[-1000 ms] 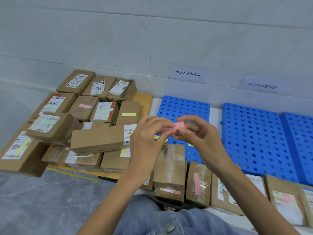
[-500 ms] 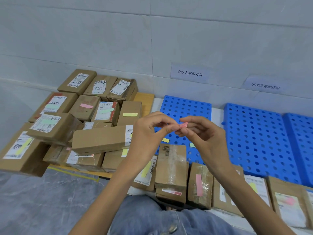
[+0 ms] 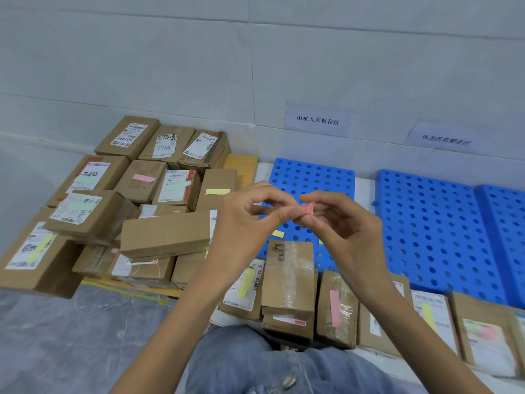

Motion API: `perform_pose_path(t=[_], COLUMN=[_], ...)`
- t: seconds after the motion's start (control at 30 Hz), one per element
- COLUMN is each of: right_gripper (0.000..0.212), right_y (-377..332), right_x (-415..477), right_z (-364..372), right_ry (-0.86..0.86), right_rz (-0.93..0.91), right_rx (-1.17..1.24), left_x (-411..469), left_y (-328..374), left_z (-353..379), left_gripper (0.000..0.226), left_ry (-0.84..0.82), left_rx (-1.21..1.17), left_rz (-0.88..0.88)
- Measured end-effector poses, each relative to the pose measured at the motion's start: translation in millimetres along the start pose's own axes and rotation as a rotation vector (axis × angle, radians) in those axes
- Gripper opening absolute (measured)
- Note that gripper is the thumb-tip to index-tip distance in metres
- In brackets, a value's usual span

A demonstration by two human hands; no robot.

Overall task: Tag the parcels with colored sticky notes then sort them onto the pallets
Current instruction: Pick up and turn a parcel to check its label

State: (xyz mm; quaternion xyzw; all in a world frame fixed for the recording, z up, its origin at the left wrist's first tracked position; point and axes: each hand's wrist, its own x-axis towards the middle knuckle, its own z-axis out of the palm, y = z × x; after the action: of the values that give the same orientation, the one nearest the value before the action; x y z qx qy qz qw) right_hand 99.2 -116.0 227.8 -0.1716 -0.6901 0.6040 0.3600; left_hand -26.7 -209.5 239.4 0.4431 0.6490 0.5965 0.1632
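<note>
A small pink sticky note (image 3: 308, 208) is pinched between the fingertips of my left hand (image 3: 250, 223) and my right hand (image 3: 341, 223), held in the air above the parcels. Right below my hands stands a taped brown parcel (image 3: 288, 277) that shows no coloured note. To its right a parcel (image 3: 336, 308) carries a pink note, and to its left one (image 3: 245, 282) carries a yellow note. Behind them lie the blue perforated pallets (image 3: 431, 231), nearly bare.
A pile of tagged cardboard parcels (image 3: 136, 211) covers a wooden pallet (image 3: 241, 166) at the left. More parcels (image 3: 483, 334) line the front right. Two paper signs (image 3: 318, 120) hang on the white wall. My denim-clad knee (image 3: 255, 362) is at the bottom.
The pink note was a longer strip a second ago; it now looks short and bunched between my fingertips. Both hands have stayed at about the same spot.
</note>
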Motion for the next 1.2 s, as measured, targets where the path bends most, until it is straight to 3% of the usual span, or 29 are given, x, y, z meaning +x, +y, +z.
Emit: perform_pose_path(t=[0.43,0.87,1.03,1.2], right_gripper=[0.024,0.023,0.025,0.022], right_y=[6,7,7,6], right_x=[-3,-1,0,1], right_z=[-2,-7,-10,-11], right_ry=[-0.043,-0.042,-0.054,-0.044], right_rz=[-0.088,-0.09,-0.098,-0.076], right_rx=[-0.084,-0.104,-0.127,-0.093], left_x=[2,4,7,6], left_y=[3,4,4,5], left_z=[-1,6,7,11], left_gripper=[0.007,0.005,0.017,0.004], left_ry=[-0.065,-0.039,-0.055,-0.009], left_rx=[-0.135,-0.081,-0.082,-0.024], left_rz=[-0.205,-0.191,-0.184,-0.135])
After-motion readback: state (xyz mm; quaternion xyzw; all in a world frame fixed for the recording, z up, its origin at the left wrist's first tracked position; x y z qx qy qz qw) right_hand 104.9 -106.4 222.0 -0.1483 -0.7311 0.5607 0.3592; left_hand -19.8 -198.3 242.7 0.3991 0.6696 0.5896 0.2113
